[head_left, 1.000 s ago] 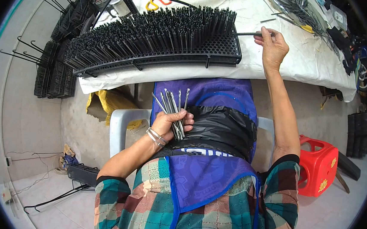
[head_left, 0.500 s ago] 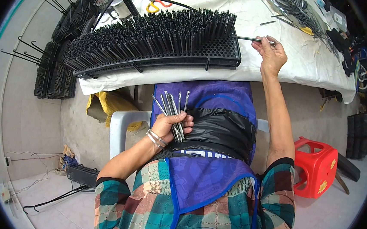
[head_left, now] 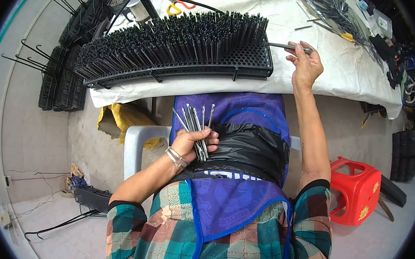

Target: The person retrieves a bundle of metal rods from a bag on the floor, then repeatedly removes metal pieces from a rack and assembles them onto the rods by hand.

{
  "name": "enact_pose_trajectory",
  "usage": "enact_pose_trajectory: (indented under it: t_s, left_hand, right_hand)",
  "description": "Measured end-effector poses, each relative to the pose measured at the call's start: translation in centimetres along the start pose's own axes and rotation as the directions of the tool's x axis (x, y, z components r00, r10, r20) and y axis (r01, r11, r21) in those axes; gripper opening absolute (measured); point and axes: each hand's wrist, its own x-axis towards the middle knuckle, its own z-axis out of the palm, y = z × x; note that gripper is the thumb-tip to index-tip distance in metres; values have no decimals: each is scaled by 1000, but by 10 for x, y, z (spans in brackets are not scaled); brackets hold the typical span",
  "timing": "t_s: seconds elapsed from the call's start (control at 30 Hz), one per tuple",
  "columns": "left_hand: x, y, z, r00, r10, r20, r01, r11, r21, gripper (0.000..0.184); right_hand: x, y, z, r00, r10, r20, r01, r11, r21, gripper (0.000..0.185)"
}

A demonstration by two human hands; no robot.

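Note:
My left hand (head_left: 196, 142) is closed around a bundle of several thin metal rods (head_left: 190, 118), held over my lap with their tips fanned upward. At the right, above the white cloth, my right hand (head_left: 306, 64) pinches a single dark rod (head_left: 288, 46). That rod points left, toward the right end of a black perforated rack (head_left: 252, 57). Many upright dark rods (head_left: 176, 37) fill most of the rack, and bare holes show at its right end. Whether the pinched rod touches the rack is hard to tell.
The table's white cloth (head_left: 338, 81) lies under the rack. Loose dark strips (head_left: 331, 12) and yellow-handled scissors (head_left: 175, 7) are at the back. A red stool (head_left: 358, 190) stands at right, a yellow sack (head_left: 125, 123) below the table, and hooked black racks (head_left: 63, 79) at left.
My right hand has moved slightly left and down with the rod still pinched. My left hand and its bundle have barely moved.

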Motion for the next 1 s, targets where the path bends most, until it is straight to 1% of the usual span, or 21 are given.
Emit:
enact_pose_trajectory:
  t_s: [0.03,0.13,0.23,0.33,0.43,0.63,0.7,0.73,0.77,0.83,0.87,0.9,0.97,1.0]
  left_hand:
    - [0,0,0,1000,1,1,-1,1000,-1,12]
    - [2,-1,-3,1000,0,9,0,1000,-10,13]
    - [1,0,-2,1000,-6,7,6,1000,-10,14]
    - [1,0,-2,1000,0,11,0,1000,-6,14]
    - [3,-1,-5,1000,-8,15,9,1000,-19,14]
    - [1,0,-2,1000,-12,3,12,1000,-6,13]
    - [2,1,-2,1000,-16,8,16,1000,-16,13]
    - [1,0,-3,1000,-19,9,19,1000,-22,13]
    - [1,0,-3,1000,-16,7,16,1000,-19,13]
    - [1,0,-1,1000,-7,13,7,1000,-8,13]
    - [0,0,-1,1000,-8,15,9,1000,-11,13]
    - [0,-1,-1,1000,-11,15,11,1000,-11,13]
    - [2,3,0,1000,0,20,0,1000,-16,13]
    - [3,2,0,1000,1,17,-1,1000,-22,13]
  right_hand:
    - [0,0,1,1000,-10,2,10,1000,-4,18]
    - [-1,1,5,985,-162,57,168,977,-130,17]
    - [-1,-10,9,989,-85,118,99,988,-118,16]
    - [-1,-14,12,993,-55,100,67,990,-120,17]
    - [-5,-15,16,993,-83,90,98,977,-188,16]
    - [-6,-19,17,982,-131,133,157,965,-212,15]
    - [2,-32,16,995,-28,96,27,1000,10,15]
    - [5,-36,14,996,28,87,-39,992,122,15]
    - [11,-34,6,986,122,113,-147,960,239,15]
    - [34,-22,-13,939,283,193,-341,826,449,15]
    - [33,-8,-15,904,346,250,-417,840,346,14]
    - [25,7,-20,911,406,77,-408,913,12,14]
    - [22,12,-25,928,374,8,-371,917,144,14]
    - [26,15,-27,935,353,14,-352,925,145,14]
